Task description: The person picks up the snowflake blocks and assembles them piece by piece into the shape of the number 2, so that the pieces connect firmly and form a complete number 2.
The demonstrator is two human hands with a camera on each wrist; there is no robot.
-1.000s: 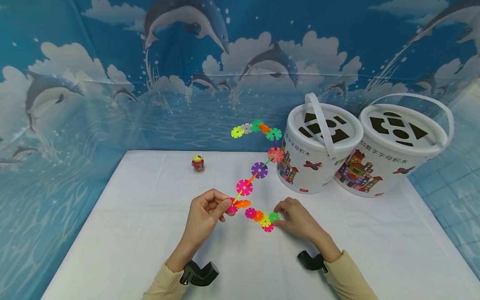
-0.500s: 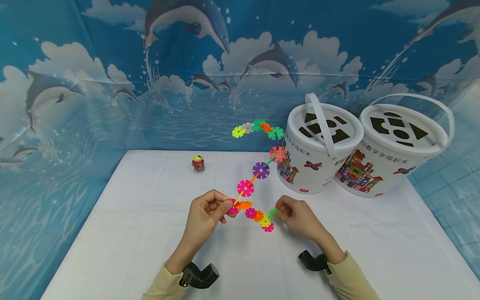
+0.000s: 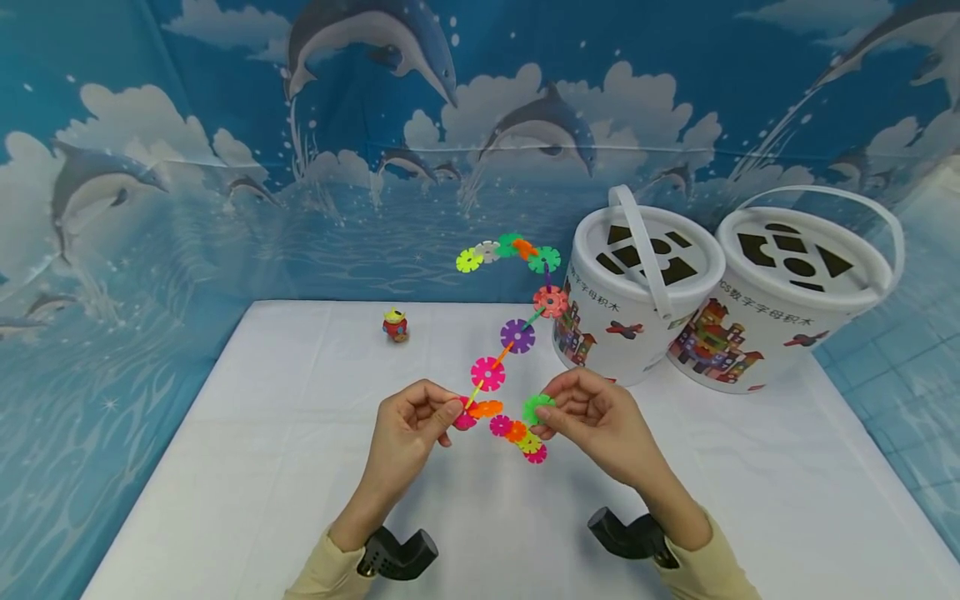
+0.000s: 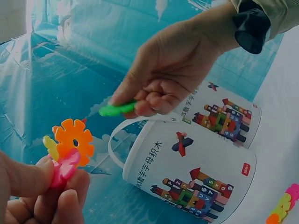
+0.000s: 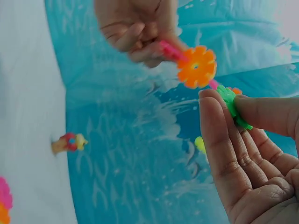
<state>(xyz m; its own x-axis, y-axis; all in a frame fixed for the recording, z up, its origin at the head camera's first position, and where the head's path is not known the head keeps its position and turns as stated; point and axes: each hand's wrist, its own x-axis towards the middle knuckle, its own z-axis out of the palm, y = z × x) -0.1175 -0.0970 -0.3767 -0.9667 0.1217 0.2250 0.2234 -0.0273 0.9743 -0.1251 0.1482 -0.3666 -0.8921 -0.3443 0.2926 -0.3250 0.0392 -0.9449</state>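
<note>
A chain of notched plastic snowflake discs rises from my left hand (image 3: 411,425), which pinches the pink disc (image 4: 65,169) at its lower end. An orange disc (image 4: 76,141) is slotted onto that pink one and faces right. Further up the chain come a pink disc (image 3: 488,374), a purple disc (image 3: 517,336) and a coral disc (image 3: 550,302), then a row bending left to a yellow one. My right hand (image 3: 596,421) pinches a loose green disc (image 5: 233,107) between thumb and fingers, a short gap right of the orange disc.
Several loose discs (image 3: 517,432), pink, orange and yellow, lie on the white table (image 3: 315,483) below the hands. A small toy figure (image 3: 395,325) stands at the back. Two white lidded buckets (image 3: 637,333) with handles stand at the back right, before a dolphin-printed cloth (image 3: 337,225).
My right hand has picked the green disc up from beside the loose discs and raised it up and slightly left. My left hand with the chain has barely moved.
</note>
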